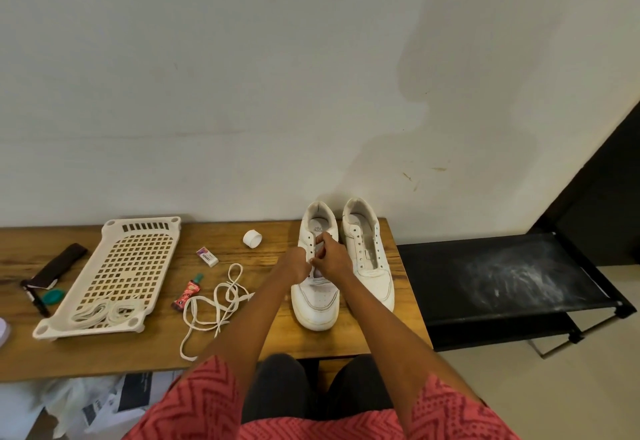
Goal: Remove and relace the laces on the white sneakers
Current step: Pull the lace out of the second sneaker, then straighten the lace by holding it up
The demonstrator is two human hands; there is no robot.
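Note:
Two white sneakers stand side by side at the right end of the wooden table (104, 356), toes toward me. The right sneaker (370, 252) shows bare eyelets with no lace. Both hands are over the lacing area of the left sneaker (317, 301). My left hand (296, 264) has its fingers curled and pinches a bit of white lace at the eyelets. My right hand (330, 259) pinches the lace beside it. A loose white lace (216, 304) lies tangled on the table left of the shoes.
A white perforated plastic tray (114, 266) holds coiled laces (104, 311) at its near end. An eraser (207, 256), a small red tube (188, 292), a white tape roll (252, 238) and a dark pouch (59, 264) lie on the table. A black rack (502, 277) stands to the right.

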